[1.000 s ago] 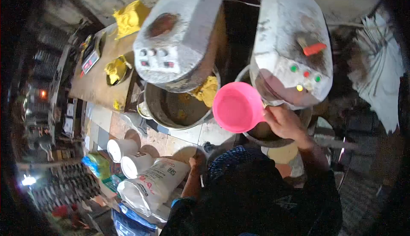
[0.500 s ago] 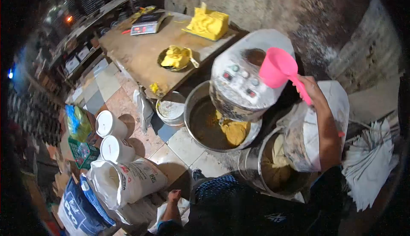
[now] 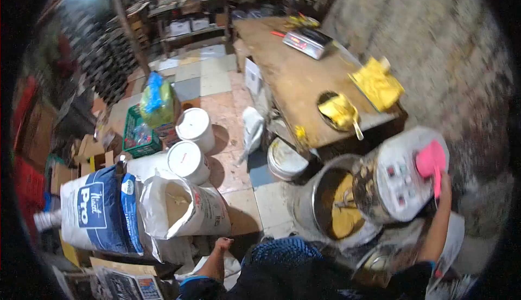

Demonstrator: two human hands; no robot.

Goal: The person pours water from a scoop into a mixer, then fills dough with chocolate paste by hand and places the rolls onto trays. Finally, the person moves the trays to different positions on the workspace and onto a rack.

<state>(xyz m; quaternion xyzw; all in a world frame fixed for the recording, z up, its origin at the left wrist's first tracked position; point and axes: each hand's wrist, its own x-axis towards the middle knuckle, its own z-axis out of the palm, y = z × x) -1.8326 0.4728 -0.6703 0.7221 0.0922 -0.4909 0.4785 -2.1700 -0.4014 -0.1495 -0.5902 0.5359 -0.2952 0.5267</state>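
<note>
Let the left hand hang low at seven o'clock, just below the open white sack, forearm angled toward one o'clock, fingers curled in with nothing visible between them. Between four and five o'clock, mind the mixer bowl and its yellow dough; best to tip nothing over them. At half past three, treat the sloping mixer head as a poor shelf. Steady the pink measuring jug at three o'clock, over that top, before loosening anything; impossible to tell whether touching. Guide by the handle, wrapped in the right hand, arm nearly straight, reaching toward twelve o'clock.
</note>
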